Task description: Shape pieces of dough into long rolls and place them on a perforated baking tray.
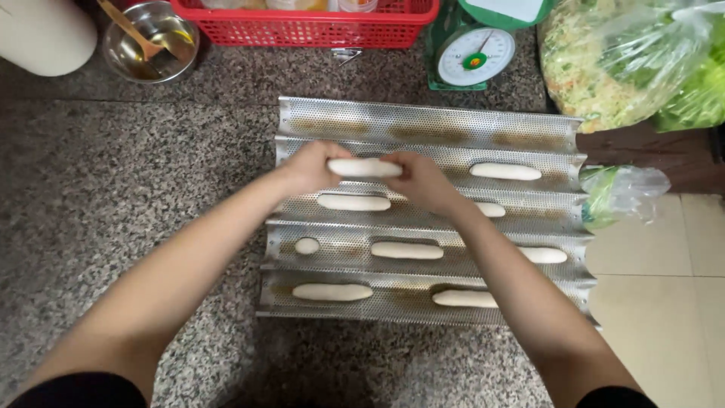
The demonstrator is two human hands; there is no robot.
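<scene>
A perforated metal baguette tray [423, 121] with several long channels lies on a speckled granite counter. Both hands hold one long piece of white dough [364, 168] over the second channel from the far side: my left hand [310, 168] grips its left end, my right hand [419, 180] its right end. Several shaped dough sticks lie in the channels, such as one [504, 171] to the right in the same channel and one [353, 202] just below the hands. A small round dough piece [306, 245] sits at the left of a nearer channel.
A red plastic basket [302, 26] stands at the back. A green kitchen scale [472, 53] is beside it. A metal bowl with a wooden spoon [151, 41] sits back left. Bags of greens [634, 60] lie at the right, where the counter ends above a tiled floor.
</scene>
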